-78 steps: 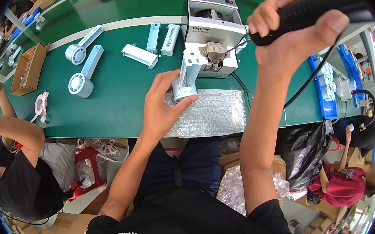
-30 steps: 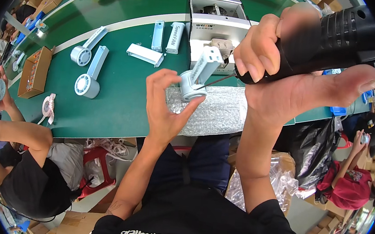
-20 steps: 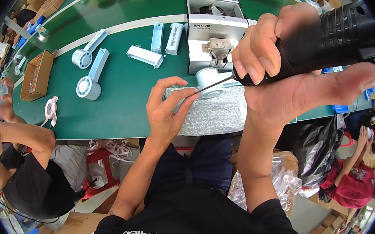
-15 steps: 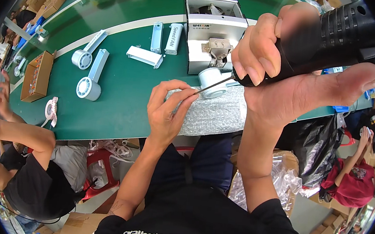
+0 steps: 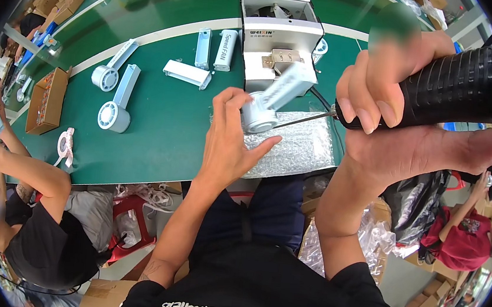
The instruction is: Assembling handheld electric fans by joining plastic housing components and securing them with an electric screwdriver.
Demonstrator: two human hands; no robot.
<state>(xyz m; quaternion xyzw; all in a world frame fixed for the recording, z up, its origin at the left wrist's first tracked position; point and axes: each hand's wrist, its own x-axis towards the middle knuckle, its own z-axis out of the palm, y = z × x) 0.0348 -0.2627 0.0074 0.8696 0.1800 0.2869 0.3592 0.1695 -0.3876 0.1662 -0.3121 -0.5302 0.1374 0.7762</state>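
My right hand (image 5: 384, 102) is wrapped round a black electric screwdriver (image 5: 451, 87). Its thin bit points left and down, with the tip close to the round head of a light-blue handheld fan (image 5: 260, 114). The fan's handle tilts up to the right and looks smeared. Against the left side of that round head my left hand (image 5: 226, 143) curls its fingers, while its thumb extends below; whether the thumb touches the fan is unclear. Underneath lies a sheet of bubble wrap (image 5: 302, 153). Just behind stands a silver-grey machine (image 5: 278, 38) with a metal fitting on its front.
Two more handheld fans (image 5: 114, 116) and several pale-blue handle shells (image 5: 187, 74) lie on the green table (image 5: 158, 139). At the left are a cardboard box (image 5: 48, 102) and a roll of tape (image 5: 65, 145). Co-workers sit on both sides; one person's arm (image 5: 26, 162) reaches over the table.
My left hand has let go of the screwdriver bit, spread its thumb and come to the fan head. The fan has shifted left. My right hand has drawn the screwdriver rightward.
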